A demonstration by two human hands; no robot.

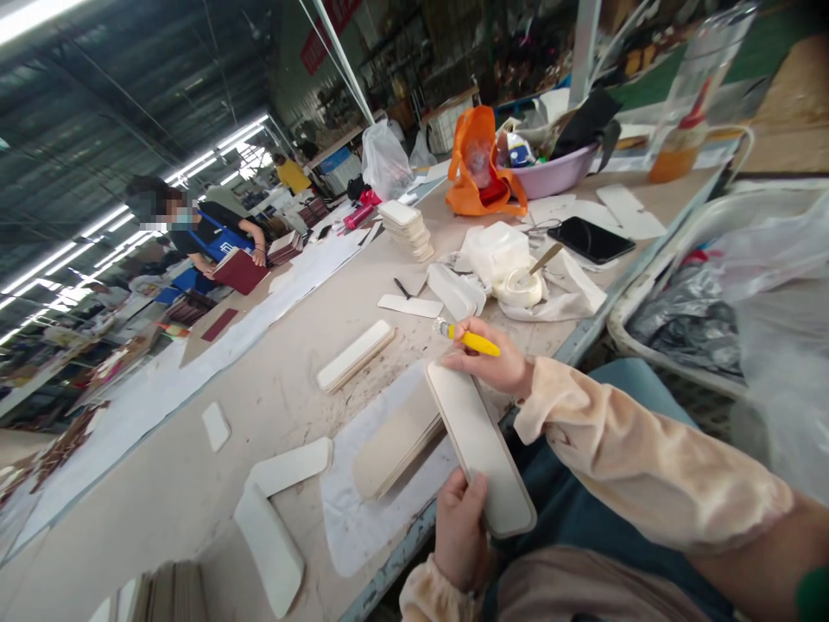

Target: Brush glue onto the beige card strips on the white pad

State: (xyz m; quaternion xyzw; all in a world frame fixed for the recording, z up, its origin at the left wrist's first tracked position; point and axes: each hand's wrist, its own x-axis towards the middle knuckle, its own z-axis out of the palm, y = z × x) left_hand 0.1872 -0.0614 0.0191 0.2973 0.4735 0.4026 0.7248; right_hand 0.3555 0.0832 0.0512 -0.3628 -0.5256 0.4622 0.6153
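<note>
Left hand (459,527) grips the lower end of a long, round-cornered pale strip (480,453), thumb on top; right hand (497,361) holds a yellow-handled brush (479,343), its fingers at the strip's upper end. The strip slants at the table's near edge. From the left, a small rounded white piece (216,427) lies on the table (278,380); beyond it, a co-worker (224,231) holds a maroon panel (241,272). Next come two overlapping white strips (272,544), a stack of narrow strips (356,356) and, on a white sheet (350,537), a pile of beige strips (392,445). Farther right are an orange bag (466,194), a white bowl (518,296) with a stick (546,257) in it, a purple basin (560,175), a black smartphone (589,239) and a bottle of amber liquid (677,157).
</note>
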